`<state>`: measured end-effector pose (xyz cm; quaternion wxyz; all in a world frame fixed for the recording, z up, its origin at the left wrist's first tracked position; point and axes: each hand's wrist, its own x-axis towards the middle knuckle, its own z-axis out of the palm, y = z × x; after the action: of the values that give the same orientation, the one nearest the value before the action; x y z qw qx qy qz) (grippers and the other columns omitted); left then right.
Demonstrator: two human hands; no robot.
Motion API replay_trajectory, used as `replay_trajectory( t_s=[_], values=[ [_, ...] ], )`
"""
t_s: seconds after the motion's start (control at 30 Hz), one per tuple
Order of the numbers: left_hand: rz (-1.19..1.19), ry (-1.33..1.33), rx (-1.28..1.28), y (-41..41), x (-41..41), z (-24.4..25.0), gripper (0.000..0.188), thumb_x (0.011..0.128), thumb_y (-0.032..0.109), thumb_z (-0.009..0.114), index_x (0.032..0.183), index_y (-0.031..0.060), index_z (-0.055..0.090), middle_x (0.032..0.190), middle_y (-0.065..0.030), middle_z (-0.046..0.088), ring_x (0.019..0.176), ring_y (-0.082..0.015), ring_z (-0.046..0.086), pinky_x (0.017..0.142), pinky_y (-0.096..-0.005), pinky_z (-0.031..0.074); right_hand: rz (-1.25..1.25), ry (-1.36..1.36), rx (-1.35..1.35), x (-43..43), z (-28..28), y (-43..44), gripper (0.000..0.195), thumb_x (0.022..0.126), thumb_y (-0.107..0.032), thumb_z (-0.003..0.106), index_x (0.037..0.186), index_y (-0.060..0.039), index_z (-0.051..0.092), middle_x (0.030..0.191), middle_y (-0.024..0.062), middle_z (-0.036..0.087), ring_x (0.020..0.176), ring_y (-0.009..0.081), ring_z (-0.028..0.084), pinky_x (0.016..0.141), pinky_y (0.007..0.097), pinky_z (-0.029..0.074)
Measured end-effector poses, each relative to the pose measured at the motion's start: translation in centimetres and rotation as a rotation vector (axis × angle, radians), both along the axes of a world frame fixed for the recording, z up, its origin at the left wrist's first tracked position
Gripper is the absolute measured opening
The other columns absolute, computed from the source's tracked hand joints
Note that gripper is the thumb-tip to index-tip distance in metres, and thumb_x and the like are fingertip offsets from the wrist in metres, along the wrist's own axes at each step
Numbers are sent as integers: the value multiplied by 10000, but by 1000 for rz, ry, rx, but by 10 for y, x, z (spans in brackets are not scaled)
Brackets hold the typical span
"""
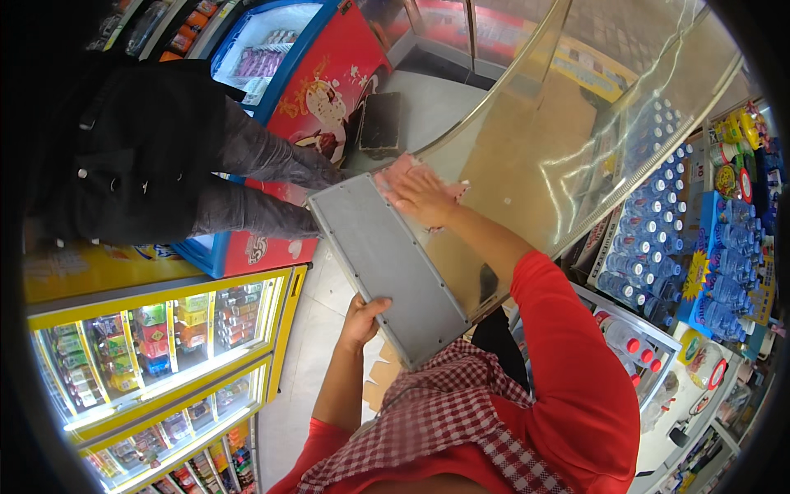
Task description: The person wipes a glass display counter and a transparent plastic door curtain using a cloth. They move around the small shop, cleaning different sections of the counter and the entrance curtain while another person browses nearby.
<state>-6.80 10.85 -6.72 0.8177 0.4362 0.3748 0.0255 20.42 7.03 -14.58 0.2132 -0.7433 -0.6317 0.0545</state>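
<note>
Before me is a grey rectangular panel (392, 265) with small screws along its edges, held at a slant. My left hand (364, 318) grips its near left edge, thumb on top and fingers hidden beneath. My right hand (426, 196) lies palm down over a crumpled pink cloth (401, 173) at the panel's upper right edge. A large clear plastic sheet (531, 142) spreads from beside the panel towards the upper right. How the sheet and the panel join cannot be told.
Close on the left stands a person (142, 154) in dark clothes. Behind are a red and blue chest freezer (333, 80) and a dark box (379, 123) on the floor. A yellow-framed glass display fridge (284, 333) is lower left. Water bottles (642, 247) stand in rows at right.
</note>
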Motion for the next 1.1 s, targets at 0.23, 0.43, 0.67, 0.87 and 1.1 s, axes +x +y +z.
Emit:
replay_trajectory(
  t_s=[0.23, 0.43, 0.67, 0.87, 1.1],
  values=[
    [142, 3, -98, 4, -7, 7, 415, 728, -32, 574, 1136, -47, 494, 1018, -148, 604, 912, -251, 612, 802, -354, 504, -223, -356, 114, 118, -79, -78, 483, 857, -391, 474, 1260, -126, 454, 1294, 112, 432, 1248, 305, 330, 1050, 468, 193],
    [156, 23, -95, 7, -4, 4, 502, 701, 12, 599, 1177, -59, 454, 1037, -176, 597, 929, -305, 611, 828, -406, 508, -866, -596, -164, 194, -43, -195, 459, 881, -369, 420, 1253, -107, 479, 1333, 149, 409, 1260, 363, 307, 1071, 488, 160],
    [121, -4, -152, -7, 16, -17, 466, 717, -7, 584, 1164, -47, 459, 1038, -163, 589, 924, -302, 608, 812, -406, 514, -777, 439, 95, 10, -88, -190, 380, 888, -171, 417, 1248, -62, 469, 1238, 95, 476, 1091, 225, 439, 904, 356, 334],
    [93, 46, -173, -4, 14, -27, 501, 713, 1, 592, 1196, -15, 459, 1069, -131, 589, 974, -298, 586, 889, -415, 469, -324, 906, 408, -144, -28, -158, 407, 888, -168, 469, 1274, -41, 448, 1356, 113, 400, 1267, 273, 342, 1061, 378, 240],
    [235, 74, -148, -11, -10, -32, 551, 700, -42, 583, 1230, 19, 445, 1146, -110, 540, 1080, -289, 510, 958, -421, 401, -467, 26, 241, -2, -38, -216, 394, 775, -197, 521, 1163, -138, 563, 1297, 128, 459, 1274, 322, 338, 1074, 508, 184]
  ],
)
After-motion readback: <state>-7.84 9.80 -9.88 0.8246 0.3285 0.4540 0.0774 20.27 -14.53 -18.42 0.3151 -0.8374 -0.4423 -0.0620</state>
